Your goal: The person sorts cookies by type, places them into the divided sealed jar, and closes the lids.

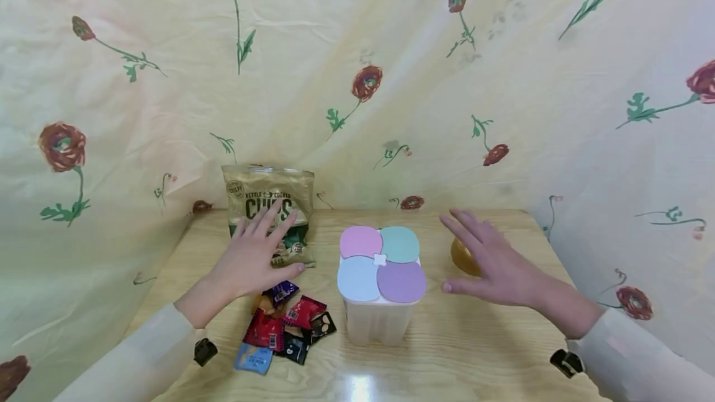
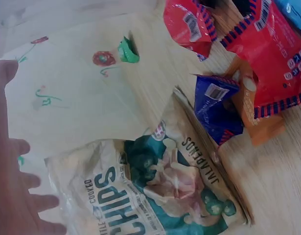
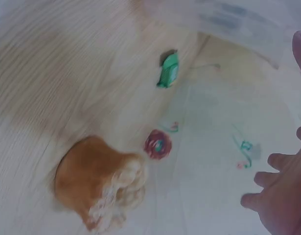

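My left hand (image 1: pixel 254 253) hovers flat with spread fingers over a gold bag of kettle chips (image 1: pixel 269 203) and a pile of small snack packets (image 1: pixel 285 327). The left wrist view shows the chips bag (image 2: pixel 155 196), the red, blue and orange packets (image 2: pixel 243 63), and my fingers (image 2: pixel 23 186) at the left edge. My right hand (image 1: pixel 491 259) hovers open above a golden-brown bun (image 1: pixel 463 256), seen as the bun (image 3: pixel 99 181) in the right wrist view. Between the hands stands a clear four-part container (image 1: pixel 380 321) with pastel petal lids (image 1: pixel 380 262). Neither hand holds anything.
The wooden table (image 1: pixel 475 346) is enclosed by a cream cloth with red flowers (image 1: pixel 363 85) at the back and both sides. A green clip (image 3: pixel 168 69) sits at the cloth's base. Dark wrist-camera mounts (image 1: pixel 565 361) show at my sleeves.
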`<act>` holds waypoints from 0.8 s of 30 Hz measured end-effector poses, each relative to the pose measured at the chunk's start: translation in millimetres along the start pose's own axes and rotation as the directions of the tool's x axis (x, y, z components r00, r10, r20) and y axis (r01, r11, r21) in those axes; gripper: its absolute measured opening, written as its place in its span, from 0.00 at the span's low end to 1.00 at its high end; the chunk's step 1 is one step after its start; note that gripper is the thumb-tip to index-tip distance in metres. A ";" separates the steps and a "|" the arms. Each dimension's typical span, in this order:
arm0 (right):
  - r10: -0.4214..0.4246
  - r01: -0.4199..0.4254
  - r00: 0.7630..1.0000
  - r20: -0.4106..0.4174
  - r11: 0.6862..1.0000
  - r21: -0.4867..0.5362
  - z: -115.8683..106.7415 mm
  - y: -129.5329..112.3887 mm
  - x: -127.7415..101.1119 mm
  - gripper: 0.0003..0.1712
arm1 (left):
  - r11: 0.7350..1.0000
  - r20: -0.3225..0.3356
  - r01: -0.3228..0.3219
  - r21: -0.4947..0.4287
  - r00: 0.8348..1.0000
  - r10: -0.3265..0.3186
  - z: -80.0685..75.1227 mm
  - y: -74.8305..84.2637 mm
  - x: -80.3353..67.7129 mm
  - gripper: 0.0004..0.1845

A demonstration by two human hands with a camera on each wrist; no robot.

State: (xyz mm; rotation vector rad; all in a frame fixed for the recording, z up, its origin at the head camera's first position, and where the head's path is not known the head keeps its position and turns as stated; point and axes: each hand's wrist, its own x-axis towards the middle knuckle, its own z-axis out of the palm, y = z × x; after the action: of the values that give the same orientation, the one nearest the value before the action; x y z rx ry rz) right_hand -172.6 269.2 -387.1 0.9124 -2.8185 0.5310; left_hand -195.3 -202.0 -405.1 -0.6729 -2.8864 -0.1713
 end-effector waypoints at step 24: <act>-0.109 0.060 0.993 0.038 0.771 0.634 33.1 -35.1 13.2 0.72 | 0.621 0.058 0.039 -0.783 0.998 0.010 -35.4 47.0 -8.8 0.22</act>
State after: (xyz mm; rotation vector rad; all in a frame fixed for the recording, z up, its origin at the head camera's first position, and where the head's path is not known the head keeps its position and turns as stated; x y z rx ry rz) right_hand -163.2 223.4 -404.7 1.1644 -2.6513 1.5250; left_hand -161.5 -169.2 -368.7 -0.7605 -2.7587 -1.5170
